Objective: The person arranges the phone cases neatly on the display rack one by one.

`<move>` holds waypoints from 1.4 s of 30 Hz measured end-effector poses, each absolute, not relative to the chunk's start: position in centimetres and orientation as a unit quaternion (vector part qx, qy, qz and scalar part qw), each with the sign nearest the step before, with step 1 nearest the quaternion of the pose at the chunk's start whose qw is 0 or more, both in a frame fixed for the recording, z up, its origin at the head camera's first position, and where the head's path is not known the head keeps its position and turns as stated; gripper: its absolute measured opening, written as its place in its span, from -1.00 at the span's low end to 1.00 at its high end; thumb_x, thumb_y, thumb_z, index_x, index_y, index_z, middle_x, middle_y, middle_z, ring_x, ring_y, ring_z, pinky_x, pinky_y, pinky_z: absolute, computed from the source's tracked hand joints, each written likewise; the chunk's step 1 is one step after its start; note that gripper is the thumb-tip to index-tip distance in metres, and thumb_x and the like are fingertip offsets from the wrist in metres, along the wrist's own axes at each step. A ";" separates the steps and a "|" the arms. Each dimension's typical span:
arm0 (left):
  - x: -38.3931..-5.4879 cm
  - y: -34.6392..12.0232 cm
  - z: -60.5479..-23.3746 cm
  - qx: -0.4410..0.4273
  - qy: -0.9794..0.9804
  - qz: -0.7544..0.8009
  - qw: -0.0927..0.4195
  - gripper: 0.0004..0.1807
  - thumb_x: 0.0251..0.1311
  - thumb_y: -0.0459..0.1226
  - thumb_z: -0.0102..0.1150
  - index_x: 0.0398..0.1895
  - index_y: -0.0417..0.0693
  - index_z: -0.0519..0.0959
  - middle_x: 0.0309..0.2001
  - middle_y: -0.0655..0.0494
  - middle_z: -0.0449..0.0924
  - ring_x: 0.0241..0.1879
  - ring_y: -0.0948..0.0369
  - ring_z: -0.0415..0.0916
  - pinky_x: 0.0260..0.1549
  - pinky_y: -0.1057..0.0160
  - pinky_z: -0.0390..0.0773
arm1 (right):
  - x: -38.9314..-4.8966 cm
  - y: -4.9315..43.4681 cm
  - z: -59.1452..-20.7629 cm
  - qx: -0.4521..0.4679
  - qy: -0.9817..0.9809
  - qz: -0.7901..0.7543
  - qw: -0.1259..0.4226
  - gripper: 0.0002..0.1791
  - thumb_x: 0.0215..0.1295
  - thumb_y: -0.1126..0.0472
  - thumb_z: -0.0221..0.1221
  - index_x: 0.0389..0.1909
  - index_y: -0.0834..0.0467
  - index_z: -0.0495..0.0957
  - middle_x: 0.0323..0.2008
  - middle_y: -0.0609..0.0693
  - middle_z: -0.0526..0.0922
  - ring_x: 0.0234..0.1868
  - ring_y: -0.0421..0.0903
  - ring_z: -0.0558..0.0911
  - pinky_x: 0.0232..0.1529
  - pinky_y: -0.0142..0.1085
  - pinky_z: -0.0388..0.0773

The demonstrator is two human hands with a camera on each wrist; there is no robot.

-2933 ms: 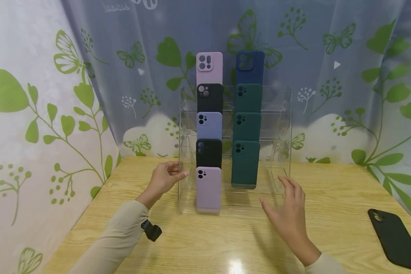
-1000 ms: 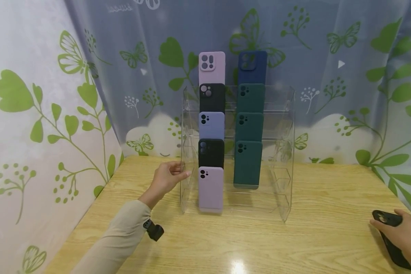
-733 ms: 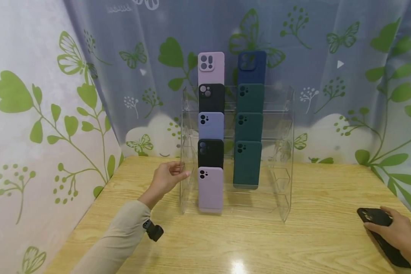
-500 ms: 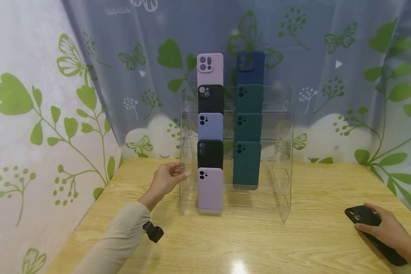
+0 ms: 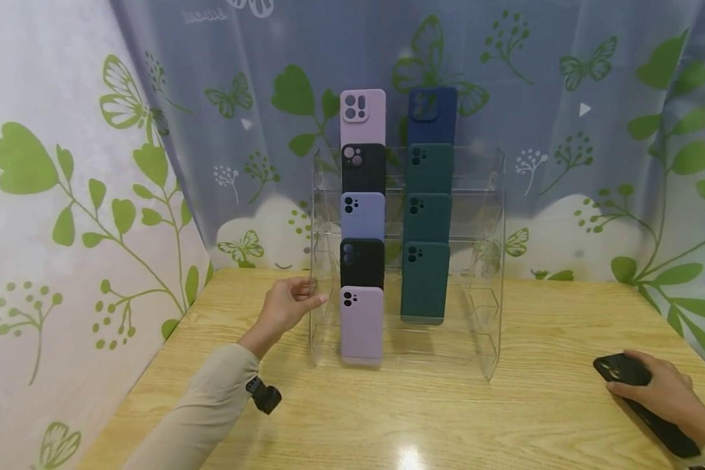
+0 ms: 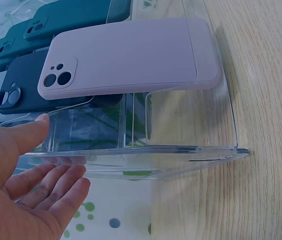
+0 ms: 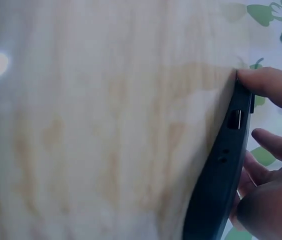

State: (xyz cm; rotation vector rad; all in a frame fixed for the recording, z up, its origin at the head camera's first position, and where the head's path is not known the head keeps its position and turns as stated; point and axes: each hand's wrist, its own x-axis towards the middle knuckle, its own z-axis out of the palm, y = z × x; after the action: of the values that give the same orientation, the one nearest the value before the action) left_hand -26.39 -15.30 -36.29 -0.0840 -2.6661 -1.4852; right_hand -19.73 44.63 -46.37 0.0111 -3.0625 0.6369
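At the left side of a clear acrylic display stand (image 5: 486, 320), my left hand (image 5: 283, 308) holds the side panel. In the left wrist view, thumb (image 6: 31, 134) and fingers (image 6: 63, 192) lie on opposite sides of that panel. On the right of the table, my right hand (image 5: 668, 393) grips a black phone case (image 5: 625, 367) by its long edges, camera cutouts toward the far left. The right wrist view catches the edge of this case (image 7: 216, 175), with the thumb near its upper end. Its middle is partly hidden under the hand.
Phone cases fill the stand in two columns. The left one ends in a lilac case (image 5: 361, 326) at the bottom front; the right one has a dark blue case (image 5: 433, 117) above several green cases (image 5: 424, 287). A patterned curtain (image 5: 564, 163) hangs behind the wooden table (image 5: 540, 418).
My right hand has left the stand's right side, taken hold of the black phone case at the far right and brought it a little leftward. The left hand stays on the stand.
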 end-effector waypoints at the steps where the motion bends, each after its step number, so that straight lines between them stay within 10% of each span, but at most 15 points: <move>1: -26.4 -15.3 -36.3 -0.027 -0.872 -0.486 0.044 -0.43 0.13 -0.21 0.36 0.19 -0.27 0.50 0.06 -0.15 0.60 0.01 -0.02 0.58 -0.05 0.13 0.60 | -19.8 44.6 -46.4 -0.001 -0.979 0.205 0.005 -0.06 0.22 -0.10 0.24 0.21 0.61 0.08 0.09 0.74 0.16 0.00 0.59 0.23 -0.12 0.32 0.07; 42: -26.4 -15.2 -36.3 -0.031 -0.877 -0.476 0.051 -0.44 0.13 -0.23 0.36 0.18 -0.29 0.50 0.04 -0.17 0.61 -0.02 -0.03 0.60 -0.09 0.12 0.62 | -17.2 29.9 -37.2 0.038 -0.944 0.299 0.135 0.04 0.14 -0.04 0.33 0.45 0.33 -0.03 0.16 0.59 0.04 -0.02 0.45 0.23 -0.35 0.23 0.34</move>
State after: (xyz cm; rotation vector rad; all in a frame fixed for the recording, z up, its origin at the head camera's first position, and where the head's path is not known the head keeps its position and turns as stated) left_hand -26.45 -15.18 -36.28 -0.0953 -2.6709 -1.4487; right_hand -17.20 29.89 -37.15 0.1087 -2.7347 0.8677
